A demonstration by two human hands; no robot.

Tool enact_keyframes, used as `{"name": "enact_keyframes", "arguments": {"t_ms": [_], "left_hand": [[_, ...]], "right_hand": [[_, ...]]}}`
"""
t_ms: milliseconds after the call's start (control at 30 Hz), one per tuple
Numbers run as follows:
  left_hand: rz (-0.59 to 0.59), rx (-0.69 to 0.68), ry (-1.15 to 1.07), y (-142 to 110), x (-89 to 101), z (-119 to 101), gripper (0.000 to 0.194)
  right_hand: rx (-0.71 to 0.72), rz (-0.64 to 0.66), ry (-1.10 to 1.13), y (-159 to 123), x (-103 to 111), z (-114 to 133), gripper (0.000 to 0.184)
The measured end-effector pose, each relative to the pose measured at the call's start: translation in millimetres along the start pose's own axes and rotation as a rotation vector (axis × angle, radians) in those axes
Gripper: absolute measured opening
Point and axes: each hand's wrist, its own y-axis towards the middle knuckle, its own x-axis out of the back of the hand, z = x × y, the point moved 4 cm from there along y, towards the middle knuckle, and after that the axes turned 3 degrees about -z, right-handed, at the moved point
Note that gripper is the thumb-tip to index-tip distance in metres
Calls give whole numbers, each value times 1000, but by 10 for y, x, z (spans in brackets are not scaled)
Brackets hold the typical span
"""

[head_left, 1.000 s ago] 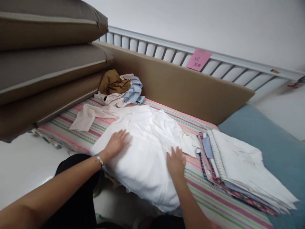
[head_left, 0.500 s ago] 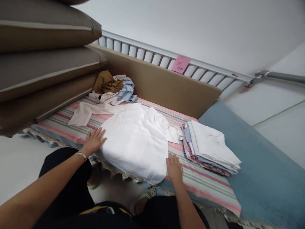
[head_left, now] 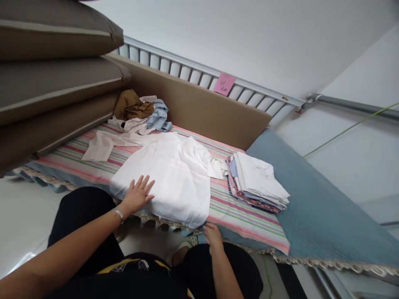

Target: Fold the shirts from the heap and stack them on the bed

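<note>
A white long-sleeved shirt (head_left: 170,170) lies spread on a striped cloth, its sleeves out to both sides and its hem at the bed's near edge. My left hand (head_left: 137,196) rests flat on the shirt's lower left part, fingers spread, with nothing held. Beside the shirt's lower right corner is my right hand (head_left: 213,237), its fingers slightly bent and apart, gripping nothing that I can see. A stack of folded clothes (head_left: 260,176), white on top, sits to the right of the shirt.
Crumpled clothes (head_left: 141,112) in brown, white and light blue lie at the far left. Brown cushions (head_left: 59,87) are piled on the left. A brown board (head_left: 199,108) stands along the railing, under a pink note (head_left: 225,84). Blue bedding (head_left: 314,207) extends to the right.
My left hand has moved from the shirt's left edge inward onto its lower part. My right hand has slid down along the right edge to the lower corner. The view has shifted to the right.
</note>
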Motion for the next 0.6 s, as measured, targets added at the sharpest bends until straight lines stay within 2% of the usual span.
{"name": "enact_keyframes", "arguments": {"t_ms": [100, 167, 267, 400, 533, 600], "left_hand": [[6, 12, -27, 4, 10, 34, 57], [30, 19, -54, 2, 14, 50, 57], [74, 7, -106, -4, 22, 87, 57], [101, 12, -174, 8, 67, 146, 53], [97, 76, -230, -46, 175, 80, 52], [71, 36, -282, -151, 265, -62, 52]], "right_hand": [[-117, 148, 138, -84, -157, -95, 33], [-146, 196, 209, -181, -211, -58, 40], [-137, 271, 404, -333, -145, 150, 46], [-187, 416, 782, -463, 21, 504, 39], [-346, 370, 768, -484, 52, 569, 28], [-381, 346, 772, -499, 31, 550, 24]]}}
